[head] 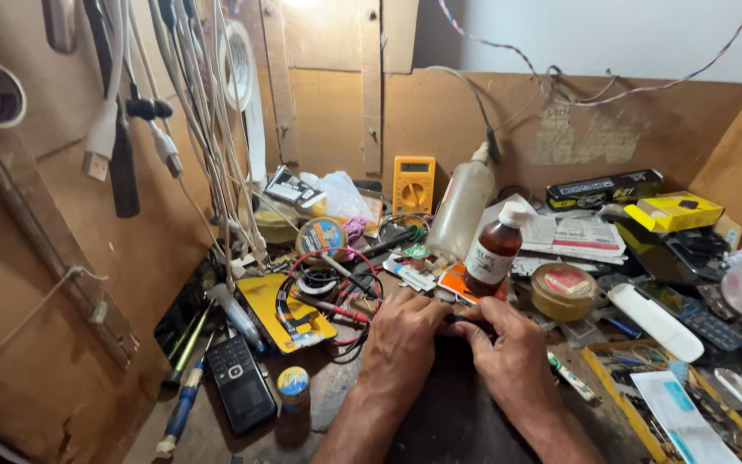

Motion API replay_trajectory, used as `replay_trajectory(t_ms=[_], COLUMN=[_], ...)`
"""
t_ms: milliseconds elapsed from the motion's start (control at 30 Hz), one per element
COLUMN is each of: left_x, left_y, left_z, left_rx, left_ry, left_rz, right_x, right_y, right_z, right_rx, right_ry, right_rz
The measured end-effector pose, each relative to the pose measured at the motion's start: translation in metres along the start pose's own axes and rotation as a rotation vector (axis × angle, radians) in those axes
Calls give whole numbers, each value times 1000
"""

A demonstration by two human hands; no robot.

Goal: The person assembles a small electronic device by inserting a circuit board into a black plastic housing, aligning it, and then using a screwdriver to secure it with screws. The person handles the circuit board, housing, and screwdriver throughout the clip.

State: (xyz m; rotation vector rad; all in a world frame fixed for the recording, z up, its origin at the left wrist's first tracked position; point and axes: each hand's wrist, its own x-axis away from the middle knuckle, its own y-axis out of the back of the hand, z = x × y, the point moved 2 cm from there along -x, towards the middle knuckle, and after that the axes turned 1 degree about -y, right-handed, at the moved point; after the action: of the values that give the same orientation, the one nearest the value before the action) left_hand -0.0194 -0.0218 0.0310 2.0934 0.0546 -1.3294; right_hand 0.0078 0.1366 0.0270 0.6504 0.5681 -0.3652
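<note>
Together, left hand (401,337) and right hand (513,348) fingers grasp a small dark object (465,320), lying crosswise.

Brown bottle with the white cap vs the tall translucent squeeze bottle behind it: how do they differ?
The brown bottle with the white cap is dark, short and carries a white label; the tall translucent plastic squeeze bottle is pale, longer and shows no label. The brown bottle has a flat screw cap; the squeeze bottle ends in a narrow nozzle. The brown one leans slightly; the squeeze bottle leans further. Both stand among the clutter beyond the left hand and right hand.
</note>
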Motion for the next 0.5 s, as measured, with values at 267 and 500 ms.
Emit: replay_trajectory(t_ms=[267, 500], left_x=[9, 10], left_y=[29, 19], left_z=[16, 18], left_rx=[286, 334], left_ry=[431, 421], left_rz=[-42, -21], right_x=[-2, 0], right_y=[1, 0], right_z=[4, 11], right_rx=[-65, 41], right_ry=[-54, -2], right_rz=[40, 48])
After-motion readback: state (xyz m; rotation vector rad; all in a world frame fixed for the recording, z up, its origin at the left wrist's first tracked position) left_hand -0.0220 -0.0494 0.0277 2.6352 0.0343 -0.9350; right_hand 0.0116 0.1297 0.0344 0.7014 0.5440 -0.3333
